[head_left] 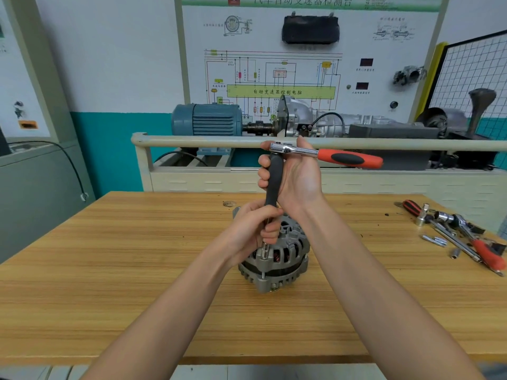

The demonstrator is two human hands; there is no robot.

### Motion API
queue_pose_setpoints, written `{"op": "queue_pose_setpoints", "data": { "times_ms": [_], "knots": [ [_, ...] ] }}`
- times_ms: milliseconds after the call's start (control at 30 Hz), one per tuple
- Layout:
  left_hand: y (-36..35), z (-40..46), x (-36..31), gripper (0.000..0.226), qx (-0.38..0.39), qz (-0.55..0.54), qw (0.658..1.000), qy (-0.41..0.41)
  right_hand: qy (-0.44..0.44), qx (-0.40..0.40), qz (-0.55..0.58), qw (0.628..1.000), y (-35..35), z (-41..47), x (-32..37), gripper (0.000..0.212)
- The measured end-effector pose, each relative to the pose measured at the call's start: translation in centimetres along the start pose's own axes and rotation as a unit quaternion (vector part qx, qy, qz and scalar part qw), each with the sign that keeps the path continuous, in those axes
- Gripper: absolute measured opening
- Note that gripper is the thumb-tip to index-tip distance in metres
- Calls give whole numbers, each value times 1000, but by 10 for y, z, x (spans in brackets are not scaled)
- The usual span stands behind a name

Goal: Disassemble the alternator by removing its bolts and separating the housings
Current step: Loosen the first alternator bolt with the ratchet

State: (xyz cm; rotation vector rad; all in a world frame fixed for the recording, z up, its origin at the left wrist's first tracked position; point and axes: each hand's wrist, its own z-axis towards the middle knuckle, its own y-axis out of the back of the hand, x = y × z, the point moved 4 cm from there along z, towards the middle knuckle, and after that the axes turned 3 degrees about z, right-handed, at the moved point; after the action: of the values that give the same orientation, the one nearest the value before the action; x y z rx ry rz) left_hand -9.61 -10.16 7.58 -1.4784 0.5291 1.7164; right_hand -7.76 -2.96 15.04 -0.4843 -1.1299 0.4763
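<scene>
Grey cast-aluminium alternator [277, 259] stands on end near the middle of the wooden tabletop [137, 270], copper windings showing through its vent slots. My left hand [255, 229] sits low, fingers curled round the lower end of the long dark extension bar [274, 182], steadying it just above the chrome socket [265, 250], which stands upright over a through-bolt [264, 274] at the housing rim; I cannot tell whether the socket is fully seated on the bolt head. My right hand [290, 174] is up high, fingers wrapped round the upper part of the same bar, thumb side near the head of the chrome ratchet with the orange-and-black handle [329, 156], which sticks out to the right. Progress, as I judge it: early to middle. Both housings are mated, no gap visible between them, so separation is not yet done. How many bolts are already out I cannot say; a few small silver pieces [436, 239] lie well off to the right beside a pile of spare ratchets and sockets [461, 231], and they may be removed bolts or bits, too small to tell. Left to do: back out this bolt, any others, then split the two halves.
</scene>
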Motion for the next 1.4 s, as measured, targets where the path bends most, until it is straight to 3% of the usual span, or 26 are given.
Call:
{"op": "queue_pose_setpoints", "data": {
  "times_ms": [167, 300, 433, 567, 633, 700, 767, 833, 900, 933, 1033, 1167, 1267, 1400],
  "knots": [
    [-2, -3, -1, 17, 26, 52, 998, -12, -4, 10, 4, 1000, 0, -1, -2, 60],
    [-1, 3, -12, 17, 10, 79, 996, -29, -30, 65, -20, 997, -5, -3, -4, 60],
    [-6, 7, -16, 33, 12, 69, 998, -6, -50, 98, -85, 990, -10, -3, -2, 55],
    [-8, 5, -9, 49, -79, 66, 994, -28, 99, 37, -189, 976, 6, -6, 11, 27],
    [-10, 3, -9, 50, -107, 76, 990, -46, 132, 55, -189, 972, 11, -13, 14, 48],
    [-10, 2, -11, 49, -126, 78, 988, -52, 156, 127, -211, 957, 10, -21, 17, 71],
    [-10, 1, -12, 50, -139, 86, 985, -59, 187, 163, -246, 937, 3, -33, 17, 69],
    [-12, -1, -12, 54, -139, 105, 983, -62, 229, 125, -191, 946, -4, -44, 24, 46],
    [-11, -2, -11, 56, -134, 117, 982, -60, 247, 69, -31, 966, -6, -53, 37, 17],
    [-10, -3, -12, 53, -130, 119, 983, -55, 248, 47, 61, 966, -6, -55, 46, 14],
    [-10, -6, -19, 40, -123, 155, 979, -52, 224, 0, 204, 953, 0, -53, 69, 36],
    [-15, -3, -48, 21, -151, 185, 963, -123, 194, -21, 247, 949, 0, -44, 72, 50],
    [-22, 1, -60, 35, -143, 128, 973, -131, 193, -32, 289, 937, 1, -41, 69, 46],
    [-24, 9, -57, 44, -199, 88, 970, -108, 222, -36, 290, 930, -8, -42, 56, 43]
  ]
}}
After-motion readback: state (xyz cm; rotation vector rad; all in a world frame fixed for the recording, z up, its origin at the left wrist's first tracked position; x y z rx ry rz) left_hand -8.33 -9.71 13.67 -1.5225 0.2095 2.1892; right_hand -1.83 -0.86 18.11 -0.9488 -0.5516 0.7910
